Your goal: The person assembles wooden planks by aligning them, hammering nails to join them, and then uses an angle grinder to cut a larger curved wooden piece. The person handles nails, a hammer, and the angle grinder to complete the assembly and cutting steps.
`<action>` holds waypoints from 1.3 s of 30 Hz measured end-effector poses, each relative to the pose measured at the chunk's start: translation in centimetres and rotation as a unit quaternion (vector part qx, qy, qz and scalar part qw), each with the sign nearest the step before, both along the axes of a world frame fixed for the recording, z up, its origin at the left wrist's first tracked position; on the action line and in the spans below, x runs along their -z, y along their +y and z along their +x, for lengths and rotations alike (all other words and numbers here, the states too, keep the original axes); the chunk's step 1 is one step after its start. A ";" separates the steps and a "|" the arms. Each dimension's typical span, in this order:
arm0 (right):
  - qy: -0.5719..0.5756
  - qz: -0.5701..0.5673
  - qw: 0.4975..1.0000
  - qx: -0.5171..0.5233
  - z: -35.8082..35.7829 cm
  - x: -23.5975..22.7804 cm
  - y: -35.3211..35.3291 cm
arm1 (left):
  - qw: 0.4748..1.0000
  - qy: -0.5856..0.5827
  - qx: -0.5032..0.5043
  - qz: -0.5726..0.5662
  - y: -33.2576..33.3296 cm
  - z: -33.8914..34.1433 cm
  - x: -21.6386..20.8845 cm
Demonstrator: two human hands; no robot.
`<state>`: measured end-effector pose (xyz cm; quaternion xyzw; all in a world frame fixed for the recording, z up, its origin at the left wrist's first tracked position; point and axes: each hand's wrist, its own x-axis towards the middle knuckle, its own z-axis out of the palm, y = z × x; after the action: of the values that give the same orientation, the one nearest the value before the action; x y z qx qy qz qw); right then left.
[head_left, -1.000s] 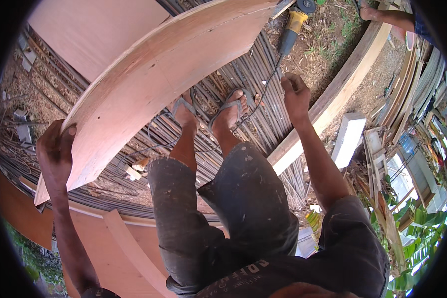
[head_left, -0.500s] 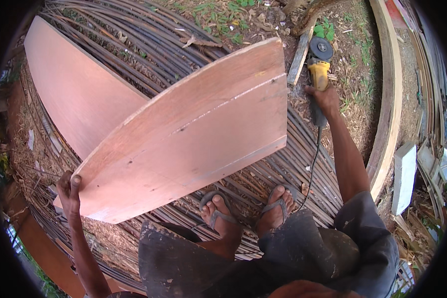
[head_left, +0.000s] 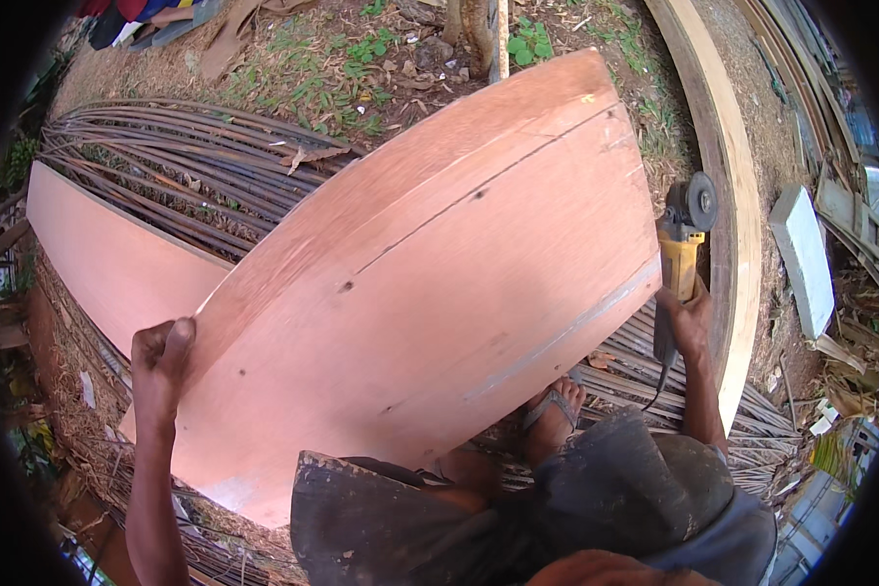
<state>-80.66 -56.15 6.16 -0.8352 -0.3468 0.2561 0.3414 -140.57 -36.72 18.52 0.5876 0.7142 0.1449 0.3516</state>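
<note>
My left hand [head_left: 162, 359] grips the left edge of a large reddish plywood panel [head_left: 430, 264], thumb on top. The panel has one curved edge, a dark line and several small dark spots, and it is raised and tilted in front of my legs. My right hand [head_left: 689, 317] is closed around the body of a yellow and black angle grinder [head_left: 681, 244], just past the panel's right edge. The grinder's dark disc points away from me, and its cord hangs down near my wrist. Under the panel's left side lies a second plywood sheet [head_left: 117, 259].
Long thin rods [head_left: 195, 176] are spread over the ground beneath the panels. A curved timber beam [head_left: 728, 195] lies on the right, with a white block [head_left: 801, 259] beyond it. A small tree trunk [head_left: 474, 39] stands at the far side. My sandalled foot [head_left: 554, 410] is on the rods.
The panel has come up and closer to me, still in my left hand. My right hand has brought the grinder nearer and to the right. The view has shifted to show more ground ahead.
</note>
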 end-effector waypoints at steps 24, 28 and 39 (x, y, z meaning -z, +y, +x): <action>0.391 0.040 0.919 0.036 -5.1 -2.5 -1.0 | 0.860 -0.244 0.442 -0.079 -5.7 31.3 14.2; 0.359 0.172 0.917 0.016 -9.1 -3.8 4.6 | 0.841 -0.343 0.391 -0.150 -11.0 33.4 10.3; 0.629 0.190 0.743 -0.124 -4.9 1.7 7.8 | 0.759 -0.464 0.354 -0.289 -7.3 32.8 11.5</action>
<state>-85.52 -48.33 4.48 -0.3519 -0.1953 0.6926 0.5986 -107.75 -44.00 7.04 0.5304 0.2127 0.0518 0.8190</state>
